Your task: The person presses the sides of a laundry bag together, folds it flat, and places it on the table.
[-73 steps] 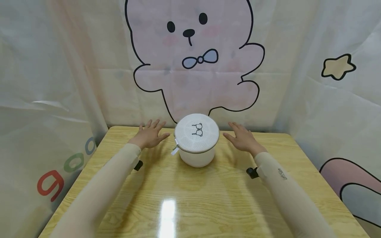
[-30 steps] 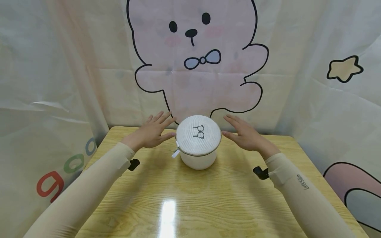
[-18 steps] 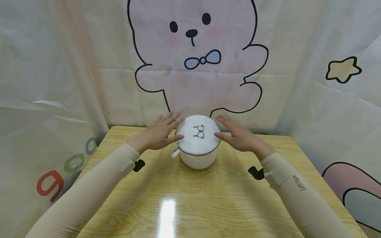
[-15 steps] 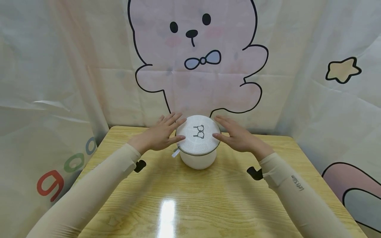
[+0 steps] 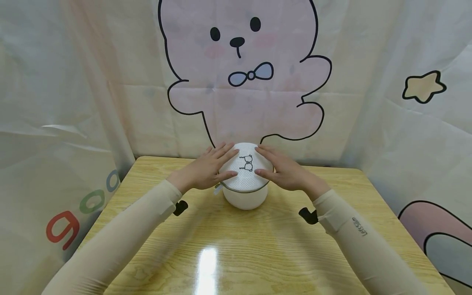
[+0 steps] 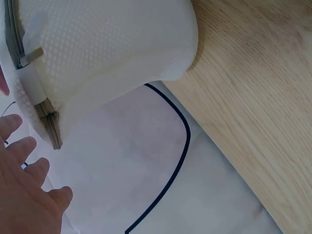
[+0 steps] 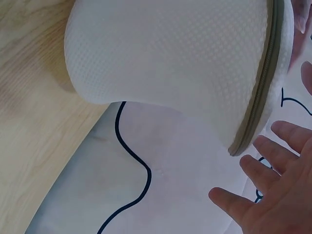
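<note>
A round white mesh laundry bag (image 5: 246, 180) stands upright near the back of the table, a small dark line drawing on its top. A zipper (image 7: 261, 87) runs around its upper rim, and its white pull tab (image 6: 31, 84) hangs at the left side. My left hand (image 5: 206, 169) is over the left part of the bag's top, fingers straight and spread. Opposite it, my right hand (image 5: 285, 170) is over the right part with straight fingers. Neither hand grips the bag, and I cannot tell whether the fingertips touch it. Part of the rim is hidden behind the hands.
The bag stands on a light wooden table (image 5: 243, 246) with a bright reflection near its front. A curtain (image 5: 239, 110) printed with a pink bear rises right behind the table's back edge. Further curtains hang at the left and right. A black wrist camera (image 5: 308, 216) sits under the right wrist.
Both hands have moved inward, from beside the bag to over its top, the left going right and the right going left. The bag still stands in the same place.
</note>
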A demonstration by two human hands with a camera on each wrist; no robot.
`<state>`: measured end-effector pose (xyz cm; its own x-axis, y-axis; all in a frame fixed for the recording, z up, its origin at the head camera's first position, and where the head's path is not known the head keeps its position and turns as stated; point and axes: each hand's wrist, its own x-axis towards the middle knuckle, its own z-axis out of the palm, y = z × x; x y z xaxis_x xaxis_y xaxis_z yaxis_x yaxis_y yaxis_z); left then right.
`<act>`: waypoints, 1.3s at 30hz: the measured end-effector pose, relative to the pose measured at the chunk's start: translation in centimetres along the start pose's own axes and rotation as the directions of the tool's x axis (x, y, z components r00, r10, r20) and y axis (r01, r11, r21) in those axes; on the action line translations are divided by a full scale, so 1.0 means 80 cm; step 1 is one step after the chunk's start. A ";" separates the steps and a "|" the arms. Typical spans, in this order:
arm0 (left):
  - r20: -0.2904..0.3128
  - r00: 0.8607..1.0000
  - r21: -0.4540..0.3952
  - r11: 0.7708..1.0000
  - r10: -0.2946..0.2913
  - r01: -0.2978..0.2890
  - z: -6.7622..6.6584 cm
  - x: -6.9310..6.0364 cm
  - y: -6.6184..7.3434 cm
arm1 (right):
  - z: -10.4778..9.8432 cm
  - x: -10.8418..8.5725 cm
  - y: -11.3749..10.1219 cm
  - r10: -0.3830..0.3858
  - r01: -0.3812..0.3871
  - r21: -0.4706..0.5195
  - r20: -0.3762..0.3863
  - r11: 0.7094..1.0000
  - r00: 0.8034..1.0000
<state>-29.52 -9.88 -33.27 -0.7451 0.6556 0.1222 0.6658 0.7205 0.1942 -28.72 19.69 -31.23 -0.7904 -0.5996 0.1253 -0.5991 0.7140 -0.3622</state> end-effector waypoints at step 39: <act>0.011 1.000 -0.049 0.998 -0.028 0.028 0.018 0.025 0.009 | 0.014 0.011 0.018 0.043 -0.044 0.066 0.008 0.997 0.999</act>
<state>-30.46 -7.71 -34.30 -0.7628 0.6379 0.1056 0.6417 0.7268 0.2450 -30.12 19.76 -32.67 -0.8145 -0.5711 0.1023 -0.5544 0.7141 -0.4274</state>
